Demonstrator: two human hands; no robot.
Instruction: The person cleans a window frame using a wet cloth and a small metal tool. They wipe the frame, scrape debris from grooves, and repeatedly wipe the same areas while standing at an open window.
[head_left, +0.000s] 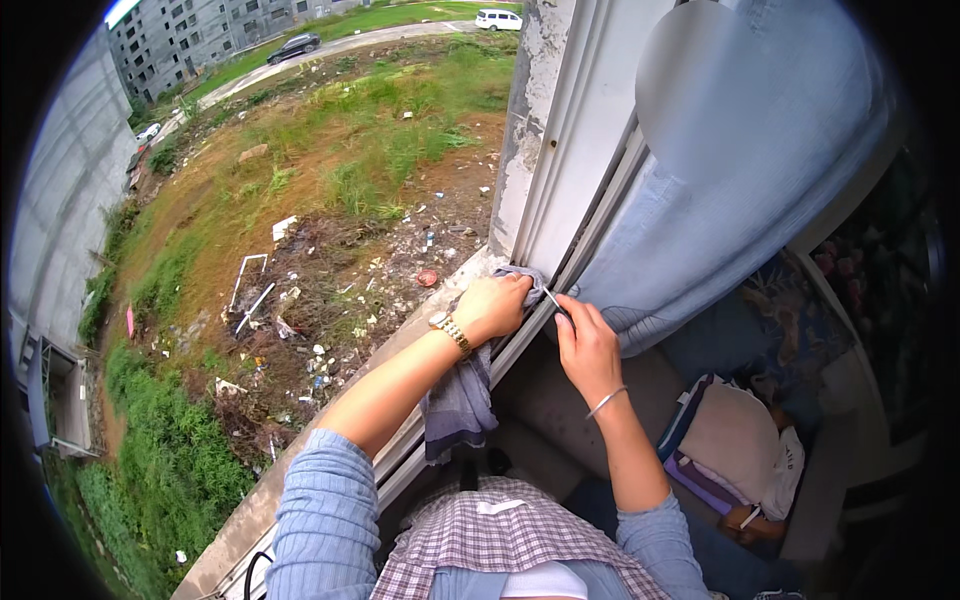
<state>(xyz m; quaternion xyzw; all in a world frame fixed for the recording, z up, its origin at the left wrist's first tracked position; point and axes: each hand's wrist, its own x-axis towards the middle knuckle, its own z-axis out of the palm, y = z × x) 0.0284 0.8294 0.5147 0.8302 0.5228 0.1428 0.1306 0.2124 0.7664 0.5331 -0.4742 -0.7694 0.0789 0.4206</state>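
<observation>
My left hand (490,305) is closed on a grey cloth (455,400), bunched at the lower corner of the white sliding window frame (572,120); the rest of it hangs over the bottom track. Just right of it, my right hand (588,350) grips a thin tool (550,297) with a dark handle and metal shaft, its tip at the cloth beside the track. The exact contact point is too small to make out.
A pale blue curtain (740,180) hangs at the right above dark seating (590,410) with folded textiles (730,440). Outside the concrete ledge (240,530) lie littered ground (330,300), a road with vehicles and concrete buildings (180,45).
</observation>
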